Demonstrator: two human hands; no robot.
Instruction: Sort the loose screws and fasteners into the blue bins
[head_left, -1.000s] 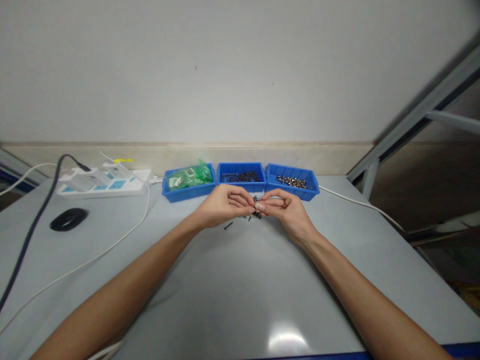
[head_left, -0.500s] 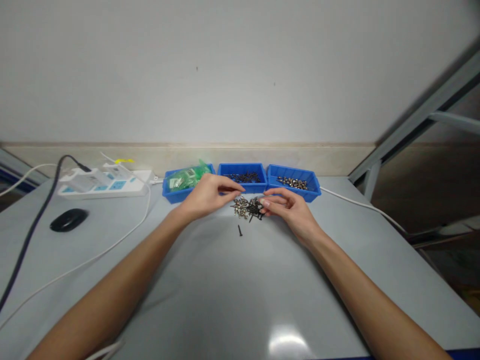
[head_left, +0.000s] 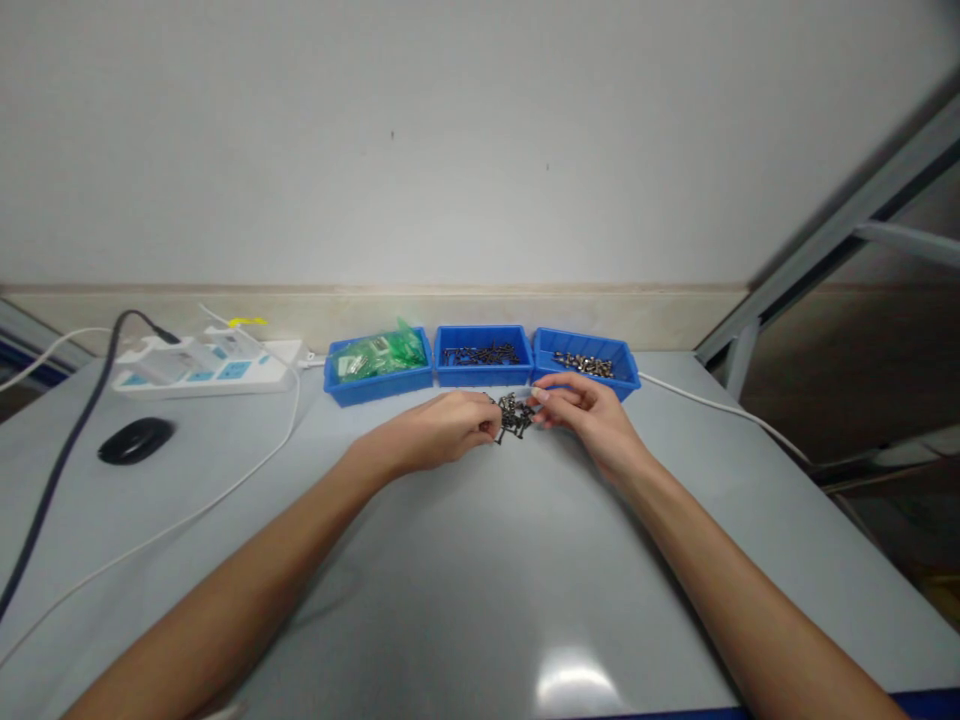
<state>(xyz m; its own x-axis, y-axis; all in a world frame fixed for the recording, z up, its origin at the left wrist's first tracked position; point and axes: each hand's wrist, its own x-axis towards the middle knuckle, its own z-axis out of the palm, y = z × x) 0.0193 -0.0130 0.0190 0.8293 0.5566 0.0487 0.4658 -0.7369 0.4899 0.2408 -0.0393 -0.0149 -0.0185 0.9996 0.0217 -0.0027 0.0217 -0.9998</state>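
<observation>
A plain, matt, pale wall rises behind your grey bench, whose hard, smooth top throws back a bright patch of light near you. On a surface that slick, a small piece knocked by a finger could skid or roll well away from the rest.

Your left hand sits at the left edge of the loose screws, its fingers curled in together; you hide the tips, so I cannot tell whether they are clamped on one. Your right hand is at the opposite edge, thumb and forefinger close to each other, and I cannot tell whether anything is pinched there. With both hands so near, they could bump and scatter pieces.

Against the wall stand three glossy blue plastic bins, nearly end to end. The left bin carries crinkled green and clear plastic bags; the middle bin, slim dark screws; the right bin, stubby shiny metal pieces.

The loose screws lie heaped on the bench between your hands, thin, mostly dark shanks crossing each other. Tangled like that, lifting one could drag out its neighbours.
</observation>
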